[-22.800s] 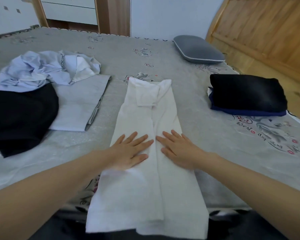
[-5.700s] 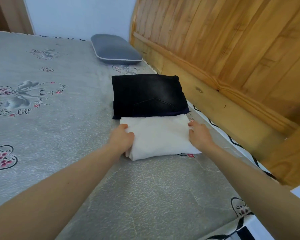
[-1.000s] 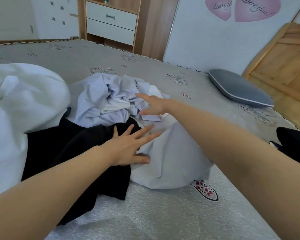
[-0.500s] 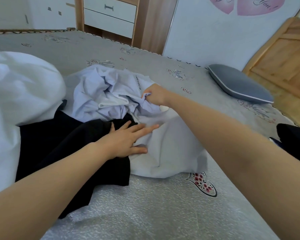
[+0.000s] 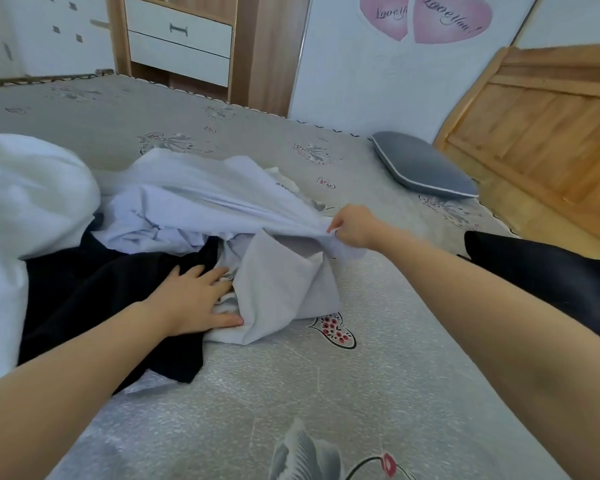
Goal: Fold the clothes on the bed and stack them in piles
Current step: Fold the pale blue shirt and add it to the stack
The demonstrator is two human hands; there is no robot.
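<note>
Pale-blue shirt [image 5: 201,199] gripped by right hand [image 5: 354,226]; left hand [image 5: 194,299] flat (wall hearts [image 5: 426,17]: "Love you").

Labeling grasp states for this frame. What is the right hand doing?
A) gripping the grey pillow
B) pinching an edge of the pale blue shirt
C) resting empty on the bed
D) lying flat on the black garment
B: the right hand pinches an edge of the pale blue shirt, which stretches taut from the pile toward it, while the left hand presses flat on the clothes.
</note>
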